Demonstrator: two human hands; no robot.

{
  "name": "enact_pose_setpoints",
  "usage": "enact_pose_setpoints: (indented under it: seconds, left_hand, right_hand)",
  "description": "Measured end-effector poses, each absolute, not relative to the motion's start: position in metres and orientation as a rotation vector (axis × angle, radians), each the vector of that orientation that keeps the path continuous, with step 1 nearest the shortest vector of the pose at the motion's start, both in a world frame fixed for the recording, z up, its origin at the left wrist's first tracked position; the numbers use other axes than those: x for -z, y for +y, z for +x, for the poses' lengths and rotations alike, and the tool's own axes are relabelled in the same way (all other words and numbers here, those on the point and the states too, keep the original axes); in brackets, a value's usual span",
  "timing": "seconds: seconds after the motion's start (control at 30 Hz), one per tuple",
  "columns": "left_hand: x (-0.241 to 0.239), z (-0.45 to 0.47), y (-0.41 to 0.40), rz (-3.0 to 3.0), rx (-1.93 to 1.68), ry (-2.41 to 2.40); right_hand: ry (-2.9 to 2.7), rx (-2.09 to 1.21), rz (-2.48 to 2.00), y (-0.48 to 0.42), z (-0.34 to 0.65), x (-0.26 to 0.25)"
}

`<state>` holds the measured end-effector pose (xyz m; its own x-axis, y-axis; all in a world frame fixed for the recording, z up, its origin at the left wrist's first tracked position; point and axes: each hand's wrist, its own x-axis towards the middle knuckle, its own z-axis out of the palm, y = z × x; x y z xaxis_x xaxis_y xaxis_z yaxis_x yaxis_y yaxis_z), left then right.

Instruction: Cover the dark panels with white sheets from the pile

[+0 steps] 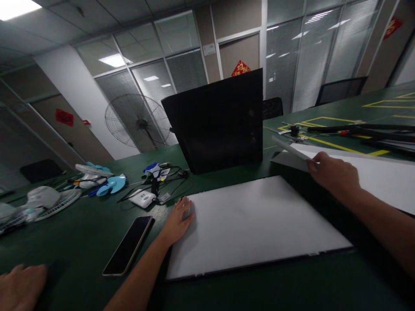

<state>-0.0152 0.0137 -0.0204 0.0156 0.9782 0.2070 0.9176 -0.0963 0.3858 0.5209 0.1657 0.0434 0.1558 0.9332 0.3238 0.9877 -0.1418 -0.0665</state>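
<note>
A large white flat panel point(259, 220) lies on the green table point(81, 233) in front of me. My left hand point(177, 219) rests flat on the panel's near-left edge, fingers stretched out. My right hand point(333, 173) reaches to the right and is closed on the corner of a thin white sheet point(292, 150), which is tilted up off a bigger white sheet point(382, 177). A black screen housing point(220, 121) stands upright just behind the panel.
A black phone point(128, 246) lies left of my left arm. Behind it are a white device point(142, 198) with tangled cables, blue fan blades point(112, 183) and fan grilles point(52, 201). Dark tools point(356, 128) lie far right. Another person's hand point(19, 287) rests bottom left.
</note>
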Motion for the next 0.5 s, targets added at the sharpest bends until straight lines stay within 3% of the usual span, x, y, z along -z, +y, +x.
enact_pose_setpoints:
  seconds: [0.33, 0.5]
  left_hand:
    - [0.012, -0.006, 0.007, 2.051, -0.735, 2.022]
    - [0.010, -0.003, 0.008, 2.009, -0.732, 2.057]
  right_hand:
    - [-2.828, 0.319, -1.176, 0.074, 0.403, -0.023]
    - [-2.806, 0.444, -0.431, 0.019, 0.368, -0.015]
